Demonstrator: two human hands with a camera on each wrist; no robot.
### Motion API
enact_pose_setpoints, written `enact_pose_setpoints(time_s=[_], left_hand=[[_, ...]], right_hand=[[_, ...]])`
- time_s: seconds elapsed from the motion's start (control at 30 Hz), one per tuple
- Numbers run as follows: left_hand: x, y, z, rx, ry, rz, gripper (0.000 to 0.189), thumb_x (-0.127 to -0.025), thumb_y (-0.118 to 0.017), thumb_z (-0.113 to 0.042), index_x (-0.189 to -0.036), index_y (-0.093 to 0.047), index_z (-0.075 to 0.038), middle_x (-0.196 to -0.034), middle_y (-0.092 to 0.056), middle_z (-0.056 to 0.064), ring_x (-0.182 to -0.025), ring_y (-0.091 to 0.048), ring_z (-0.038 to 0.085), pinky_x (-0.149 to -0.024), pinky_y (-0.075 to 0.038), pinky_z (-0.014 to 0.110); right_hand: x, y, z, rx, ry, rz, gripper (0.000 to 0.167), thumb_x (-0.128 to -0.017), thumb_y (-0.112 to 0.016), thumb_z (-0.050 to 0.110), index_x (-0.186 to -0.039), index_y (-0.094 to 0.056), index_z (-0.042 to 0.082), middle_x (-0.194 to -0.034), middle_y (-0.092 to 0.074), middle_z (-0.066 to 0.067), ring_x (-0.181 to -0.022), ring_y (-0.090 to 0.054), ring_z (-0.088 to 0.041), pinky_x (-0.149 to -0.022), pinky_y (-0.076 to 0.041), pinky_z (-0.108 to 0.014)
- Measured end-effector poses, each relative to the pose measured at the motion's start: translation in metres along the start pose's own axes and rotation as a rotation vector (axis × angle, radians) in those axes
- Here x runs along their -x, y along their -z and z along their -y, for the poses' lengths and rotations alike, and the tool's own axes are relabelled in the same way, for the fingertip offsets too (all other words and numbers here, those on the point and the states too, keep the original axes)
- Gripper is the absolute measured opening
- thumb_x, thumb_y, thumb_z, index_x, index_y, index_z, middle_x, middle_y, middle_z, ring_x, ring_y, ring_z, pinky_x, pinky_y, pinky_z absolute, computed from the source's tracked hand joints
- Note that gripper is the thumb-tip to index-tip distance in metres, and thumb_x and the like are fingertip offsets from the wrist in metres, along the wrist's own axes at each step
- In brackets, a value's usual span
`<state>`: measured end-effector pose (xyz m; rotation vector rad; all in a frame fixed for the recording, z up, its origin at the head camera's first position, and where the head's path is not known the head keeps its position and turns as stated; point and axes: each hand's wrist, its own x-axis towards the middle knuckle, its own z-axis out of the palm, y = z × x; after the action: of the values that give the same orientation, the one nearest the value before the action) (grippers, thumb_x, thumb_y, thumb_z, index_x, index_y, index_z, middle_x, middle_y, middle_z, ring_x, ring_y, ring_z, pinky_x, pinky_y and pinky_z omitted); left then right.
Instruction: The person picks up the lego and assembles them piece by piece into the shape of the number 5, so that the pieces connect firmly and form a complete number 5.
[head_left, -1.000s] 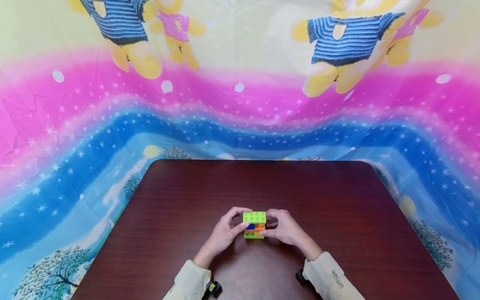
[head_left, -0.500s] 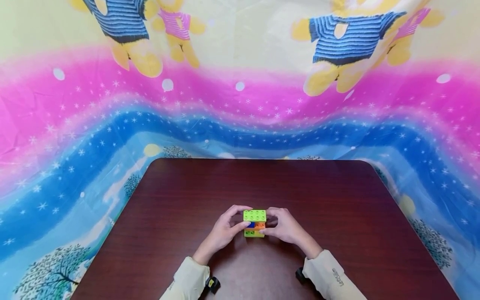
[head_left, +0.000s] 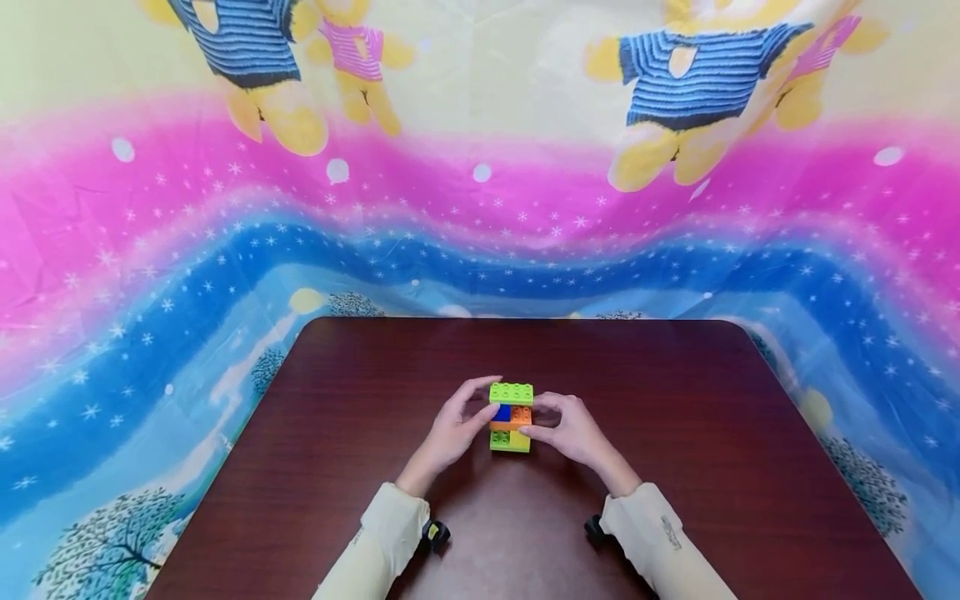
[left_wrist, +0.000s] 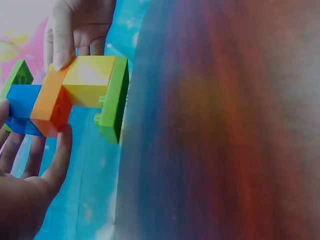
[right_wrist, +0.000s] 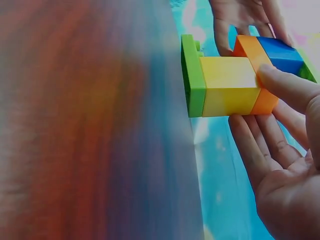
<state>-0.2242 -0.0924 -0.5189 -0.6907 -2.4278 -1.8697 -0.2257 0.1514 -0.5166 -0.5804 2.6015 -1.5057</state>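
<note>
Between both hands stands an upright stack of toy building bricks. A studded green plate (head_left: 512, 393) tops it, over a blue brick (left_wrist: 24, 100), an orange brick (right_wrist: 257, 65), a yellow brick (right_wrist: 230, 82) and a second green plate (left_wrist: 115, 102) at the bottom. My left hand (head_left: 452, 429) grips the stack from the left, its thumb at the blue brick. From the other side my right hand (head_left: 573, 429) grips it, with the thumb pressed on the orange brick. The stack appears raised off the table. Fingers behind it are partly hidden in the head view.
A dark reddish-brown table (head_left: 360, 367) with rounded far corners lies below the hands. Behind and beside it hangs a colourful printed cloth (head_left: 480, 225) with bears and snowflakes. Black straps (head_left: 435, 533) show at the sleeve cuffs.
Over the last half second, both hands and the brick stack have moved up in the head view, and more of the lower bricks shows. The grip looks the same.
</note>
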Motion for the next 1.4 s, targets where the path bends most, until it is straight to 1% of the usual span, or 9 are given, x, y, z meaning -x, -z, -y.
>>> enact_pose_setpoints(time_s=[0.13,0.2,0.37,0.43,0.73,0.87,1.0,1.23,1.4], left_hand=[[-0.014,-0.001,0.004,0.012,0.012,-0.043,0.045,-0.104,-0.064,-0.027,-0.148,-0.053,-0.030,-0.133,-0.064,-0.001,-0.120,-0.060,0.018,-0.100,-0.053,0.038],[-0.020,-0.002,0.006,0.035,0.025,-0.057,0.045,-0.105,-0.063,-0.027,-0.148,-0.054,-0.027,-0.134,-0.063,0.000,-0.119,-0.060,0.019,-0.098,-0.055,0.039],[-0.034,-0.004,0.010,0.123,0.063,-0.071,0.044,-0.106,-0.061,-0.026,-0.149,-0.053,-0.025,-0.140,-0.059,0.006,-0.121,-0.062,0.028,-0.093,-0.059,0.039],[-0.039,-0.005,0.012,0.148,0.075,-0.083,0.043,-0.106,-0.060,-0.024,-0.148,-0.053,-0.027,-0.141,-0.057,0.007,-0.122,-0.062,0.032,-0.094,-0.060,0.039],[-0.055,-0.010,0.020,0.160,0.130,-0.144,0.041,-0.106,-0.061,-0.026,-0.146,-0.056,-0.029,-0.142,-0.058,0.009,-0.124,-0.060,0.042,-0.097,-0.059,0.041],[-0.060,-0.008,0.026,0.145,0.169,-0.159,0.039,-0.105,-0.061,-0.028,-0.145,-0.058,-0.030,-0.144,-0.057,0.007,-0.120,-0.064,0.036,-0.095,-0.059,0.039],[-0.064,-0.007,0.031,0.146,0.185,-0.152,0.040,-0.105,-0.061,-0.029,-0.145,-0.059,-0.029,-0.143,-0.059,0.008,-0.114,-0.067,0.027,-0.092,-0.060,0.038],[-0.066,-0.005,0.039,0.131,0.222,-0.118,0.045,-0.103,-0.066,-0.024,-0.147,-0.057,-0.030,-0.145,-0.057,0.007,-0.121,-0.063,0.028,-0.096,-0.059,0.039],[-0.069,-0.006,0.043,0.108,0.213,-0.101,0.047,-0.103,-0.065,-0.022,-0.149,-0.055,-0.025,-0.140,-0.060,0.012,-0.121,-0.064,0.029,-0.096,-0.059,0.039]], right_hand=[[-0.010,0.003,-0.003,-0.057,-0.028,-0.045,0.043,-0.087,-0.085,0.022,-0.127,-0.073,0.009,-0.123,-0.074,-0.010,-0.106,-0.073,-0.026,-0.090,-0.061,-0.039],[-0.014,0.004,-0.005,-0.082,-0.039,-0.062,0.044,-0.088,-0.085,0.021,-0.127,-0.072,0.008,-0.125,-0.074,-0.012,-0.108,-0.073,-0.027,-0.091,-0.061,-0.039],[-0.025,0.005,-0.012,-0.134,-0.049,-0.096,0.043,-0.090,-0.083,0.019,-0.130,-0.071,0.010,-0.128,-0.073,-0.012,-0.111,-0.072,-0.028,-0.092,-0.060,-0.037],[-0.030,0.005,-0.014,-0.148,-0.050,-0.108,0.043,-0.090,-0.082,0.019,-0.131,-0.071,0.012,-0.128,-0.073,-0.011,-0.111,-0.072,-0.028,-0.092,-0.060,-0.035],[-0.043,0.003,-0.022,-0.194,-0.135,-0.151,0.042,-0.092,-0.080,0.022,-0.132,-0.072,0.016,-0.130,-0.072,-0.009,-0.111,-0.070,-0.027,-0.089,-0.061,-0.034],[-0.048,0.000,-0.027,-0.216,-0.156,-0.144,0.042,-0.092,-0.080,0.024,-0.132,-0.072,0.014,-0.129,-0.072,-0.010,-0.110,-0.069,-0.027,-0.090,-0.061,-0.034],[-0.050,-0.001,-0.029,-0.223,-0.162,-0.150,0.041,-0.093,-0.079,0.023,-0.132,-0.072,0.011,-0.127,-0.073,-0.012,-0.108,-0.070,-0.027,-0.089,-0.061,-0.034],[-0.052,-0.007,-0.035,-0.220,-0.196,-0.168,0.042,-0.095,-0.077,0.028,-0.133,-0.071,0.012,-0.131,-0.071,-0.013,-0.110,-0.069,-0.028,-0.092,-0.060,-0.037],[-0.053,-0.007,-0.037,-0.208,-0.218,-0.185,0.039,-0.096,-0.076,0.029,-0.132,-0.072,0.015,-0.135,-0.069,-0.011,-0.110,-0.068,-0.027,-0.092,-0.060,-0.038]])
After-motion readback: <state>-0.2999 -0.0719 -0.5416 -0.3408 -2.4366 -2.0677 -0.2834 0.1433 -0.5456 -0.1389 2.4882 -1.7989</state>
